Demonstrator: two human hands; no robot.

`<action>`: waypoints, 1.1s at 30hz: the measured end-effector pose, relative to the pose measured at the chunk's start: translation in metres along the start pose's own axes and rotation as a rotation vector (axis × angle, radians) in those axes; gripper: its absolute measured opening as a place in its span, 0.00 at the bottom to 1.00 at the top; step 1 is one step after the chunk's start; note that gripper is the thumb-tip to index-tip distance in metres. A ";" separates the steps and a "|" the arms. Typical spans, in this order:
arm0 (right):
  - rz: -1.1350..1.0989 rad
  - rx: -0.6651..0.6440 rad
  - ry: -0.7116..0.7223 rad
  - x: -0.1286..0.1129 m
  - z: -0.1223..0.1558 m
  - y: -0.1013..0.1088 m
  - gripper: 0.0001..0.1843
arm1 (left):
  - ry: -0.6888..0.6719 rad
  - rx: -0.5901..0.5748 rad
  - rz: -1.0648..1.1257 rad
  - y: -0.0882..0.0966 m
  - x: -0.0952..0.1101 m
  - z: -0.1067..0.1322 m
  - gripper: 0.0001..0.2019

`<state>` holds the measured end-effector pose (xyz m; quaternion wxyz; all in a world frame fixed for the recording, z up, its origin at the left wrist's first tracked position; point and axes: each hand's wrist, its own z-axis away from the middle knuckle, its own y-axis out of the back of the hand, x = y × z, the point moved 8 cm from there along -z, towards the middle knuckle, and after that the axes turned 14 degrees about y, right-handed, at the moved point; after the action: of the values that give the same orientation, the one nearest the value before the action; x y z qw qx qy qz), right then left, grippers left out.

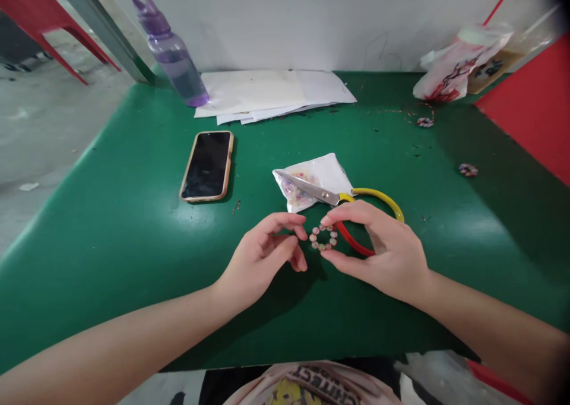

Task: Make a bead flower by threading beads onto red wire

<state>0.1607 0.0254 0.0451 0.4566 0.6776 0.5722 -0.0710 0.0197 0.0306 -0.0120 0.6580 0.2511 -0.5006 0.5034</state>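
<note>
A small ring of beads (333,241), pale with pink and green tints, is pinched by its edge between the thumb and forefinger of my right hand (387,250). Just left of it is my left hand (269,253), its fingers loosely curled and apart, with nothing seen in them. Behind both hands lie scissors (327,196) with one yellow and one red handle. Their blades rest across a small clear-and-white packet (329,170) of colourful beads. Part of the red handle is hidden behind my right hand.
A phone (207,166) lies at the left on the green table (111,215). Behind it are a purple water bottle (178,66) and papers (276,90). Bead rings (468,170) (425,122) lie at the right, near a bagged drink cup (463,60).
</note>
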 end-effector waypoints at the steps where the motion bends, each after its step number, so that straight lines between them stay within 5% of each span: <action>1: -0.001 0.016 -0.012 0.003 0.000 0.002 0.21 | 0.000 -0.004 0.006 0.000 0.000 0.000 0.10; 18: -0.072 0.260 -0.201 0.049 -0.008 0.047 0.21 | 0.057 0.006 -0.019 -0.004 0.002 0.002 0.08; 25: -0.047 0.239 -0.213 0.050 -0.017 0.056 0.19 | 0.047 -0.006 -0.019 -0.005 0.003 0.004 0.08; 33: 0.214 0.292 -0.212 0.090 -0.010 0.103 0.15 | 0.052 0.000 -0.034 -0.006 0.003 0.004 0.08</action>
<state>0.2732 0.1043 0.0504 0.4161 0.7822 0.4294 -0.1749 0.0236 0.0260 -0.0063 0.6794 0.2462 -0.4789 0.4985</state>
